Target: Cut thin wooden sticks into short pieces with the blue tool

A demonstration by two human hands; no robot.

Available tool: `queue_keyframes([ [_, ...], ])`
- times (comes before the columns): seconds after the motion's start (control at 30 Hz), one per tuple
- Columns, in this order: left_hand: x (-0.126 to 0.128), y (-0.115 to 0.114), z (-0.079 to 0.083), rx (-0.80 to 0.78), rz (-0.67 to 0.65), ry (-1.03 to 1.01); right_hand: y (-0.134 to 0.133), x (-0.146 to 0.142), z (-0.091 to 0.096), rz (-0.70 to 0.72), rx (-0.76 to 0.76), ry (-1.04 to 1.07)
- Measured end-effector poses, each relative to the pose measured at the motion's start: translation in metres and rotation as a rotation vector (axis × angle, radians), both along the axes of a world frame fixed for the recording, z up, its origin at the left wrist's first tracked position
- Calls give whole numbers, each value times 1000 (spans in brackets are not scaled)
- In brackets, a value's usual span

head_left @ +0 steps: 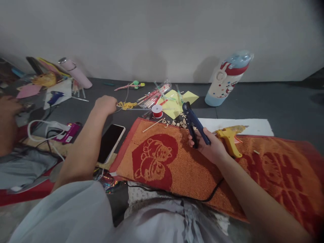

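Note:
My right hand (211,146) rests on an orange towel (192,168) with a red bear print and is closed round the handles of blue cutting pliers (192,122), whose jaws point away over small cut wood pieces (177,124). My left hand (106,104) reaches forward to the left, fingers curled at a yellow braided cord (126,105). What it pinches, if anything, is hidden by the fist.
A yellow glue gun (231,135) lies on the towel by my right hand. A red spool (157,111), yellow paper (177,103), packed sticks (154,94), a phone (110,141) and a child's bottle (225,81) surround them. Another person's hand (8,106) is at far left.

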State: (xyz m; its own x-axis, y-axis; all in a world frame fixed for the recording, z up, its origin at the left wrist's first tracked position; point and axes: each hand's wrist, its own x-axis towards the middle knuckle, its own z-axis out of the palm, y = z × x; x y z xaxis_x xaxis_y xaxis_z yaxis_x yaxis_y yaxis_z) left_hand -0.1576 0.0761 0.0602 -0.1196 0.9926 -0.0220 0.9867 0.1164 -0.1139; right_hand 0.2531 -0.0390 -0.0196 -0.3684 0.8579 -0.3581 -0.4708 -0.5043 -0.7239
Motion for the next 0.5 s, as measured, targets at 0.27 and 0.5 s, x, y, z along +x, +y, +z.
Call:
queue_keyframes([
  [0.27,76,-43,26,349,-132,-205,-2,-2,-3,-34,54,-29],
  [0.5,170,-72,-36,477,-298,-1171,-6,-6,-4,-41,210,-153],
])
